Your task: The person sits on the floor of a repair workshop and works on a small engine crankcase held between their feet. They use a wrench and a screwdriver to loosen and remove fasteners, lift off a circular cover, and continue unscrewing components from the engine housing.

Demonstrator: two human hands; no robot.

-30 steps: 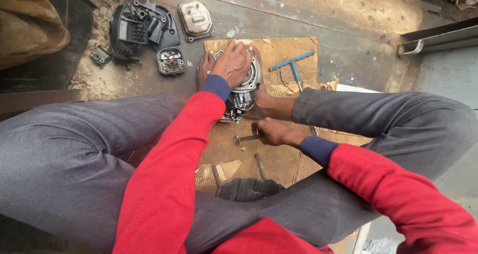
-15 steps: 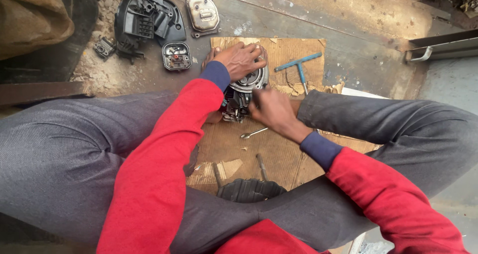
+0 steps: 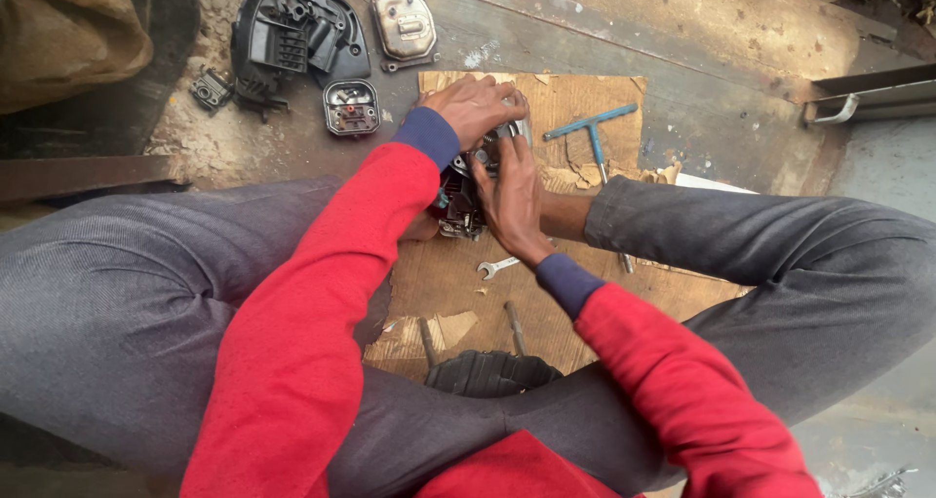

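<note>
A dusty concrete floor [image 3: 741, 39] lay under a cardboard sheet [image 3: 575, 103], where the small engine [image 3: 463, 200] sat. The left hand [image 3: 473, 108] clasped its top, the right hand [image 3: 512, 200] gripped its side (firm bracing suited). A spanner [image 3: 497, 267] lay just below.

The person wears a bright red long-sleeved top whose sleeves end in dark blue ribbed cuffs, one at each wrist. The left hand [image 3: 475, 108] and right hand [image 3: 514, 198] are bare, with no gloves, rings or watch showing. The trousers are grey with a fine woven texture, and the cloth creases at the knees.
</note>
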